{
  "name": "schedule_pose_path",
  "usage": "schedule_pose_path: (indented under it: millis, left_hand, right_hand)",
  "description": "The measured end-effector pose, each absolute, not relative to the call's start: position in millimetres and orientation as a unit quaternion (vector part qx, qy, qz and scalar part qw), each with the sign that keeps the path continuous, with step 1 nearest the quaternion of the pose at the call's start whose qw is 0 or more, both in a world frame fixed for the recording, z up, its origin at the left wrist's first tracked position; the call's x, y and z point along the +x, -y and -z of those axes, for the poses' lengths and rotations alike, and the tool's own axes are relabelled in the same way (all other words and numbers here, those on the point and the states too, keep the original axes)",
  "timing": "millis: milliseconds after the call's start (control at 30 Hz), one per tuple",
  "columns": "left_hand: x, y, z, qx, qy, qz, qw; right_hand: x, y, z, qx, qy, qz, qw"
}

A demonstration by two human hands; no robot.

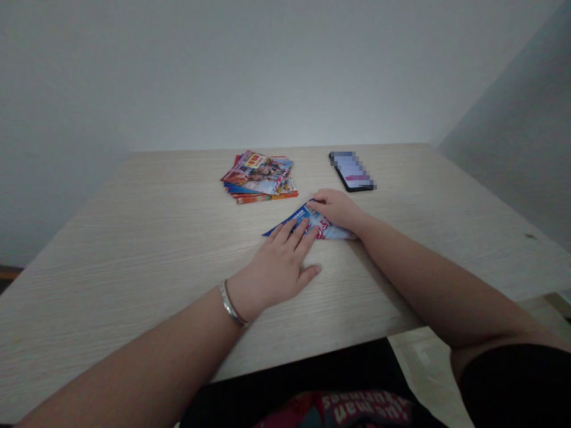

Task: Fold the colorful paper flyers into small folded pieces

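Dark garment (312, 392) along the bottom edge, its red-and-white printed lettering upside down and cut off by the frame; black sleeve (513, 386) at 4 o'clock, partly out of frame. Pale floor tiles (428, 356) just past the table edge at 4 o'clock. Bare forearms entering from 7 and 4 o'clock; smooth silver bangle (232, 304) around the left wrist.

Left hand (274, 267): open, palm down, fingers spread, fingertips (297, 232) lying across the paper, thumb out on the wood, no pinch. Right hand (336, 209): loosely curled, back upward, resting against the far side of the paper; underside hidden, so firm hold or light contact impossible to tell.

Folded glossy leaflet (321, 227): flat on the table between both hands, tapering to a point at 9 o'clock, blue and white with red lettering; middle covered by the fingers, small print unreadable. Table (134, 249): pale wood-grain laminate with fine streaks and straight edges.

Farther out, at 11 o'clock from the folded leaflet, loose stack of leaflets (259, 177): thin, glossy, rectangular, fanned askew, busy colour print too small to make out. At 1 o'clock, smartphone (352, 171): slim black body lying at a slant, screen pixelated and unreadable. Beyond the far edge, smooth grey-white wall (267, 71), with a corner at 2 o'clock
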State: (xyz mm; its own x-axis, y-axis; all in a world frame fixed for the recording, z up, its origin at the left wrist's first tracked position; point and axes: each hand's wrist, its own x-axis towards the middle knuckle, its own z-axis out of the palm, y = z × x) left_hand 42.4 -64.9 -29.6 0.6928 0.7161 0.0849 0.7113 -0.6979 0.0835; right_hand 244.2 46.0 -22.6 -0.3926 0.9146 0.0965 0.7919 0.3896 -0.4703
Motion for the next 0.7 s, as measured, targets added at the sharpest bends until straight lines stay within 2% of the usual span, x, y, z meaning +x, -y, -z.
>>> schedule_pose_path:
  millis: [300, 500, 700]
  left_hand:
    - [39.9, 64.2, 24.8, 0.924, -0.376, -0.029, 0.064]
    - [38.8, 63.8, 31.1, 0.923, -0.376, -0.057, 0.052]
    - [44.0, 63.8, 26.7, 0.909, -0.412, -0.057, 0.034]
  right_hand:
    - [246.6, -47.7, 24.7, -0.509, 0.817, -0.188, 0.195]
    - [246.5, -47.9, 24.1, -0.518, 0.810, -0.192, 0.200]
    - [254.0, -46.4, 22.0, -0.513, 0.747, -0.326, 0.268]
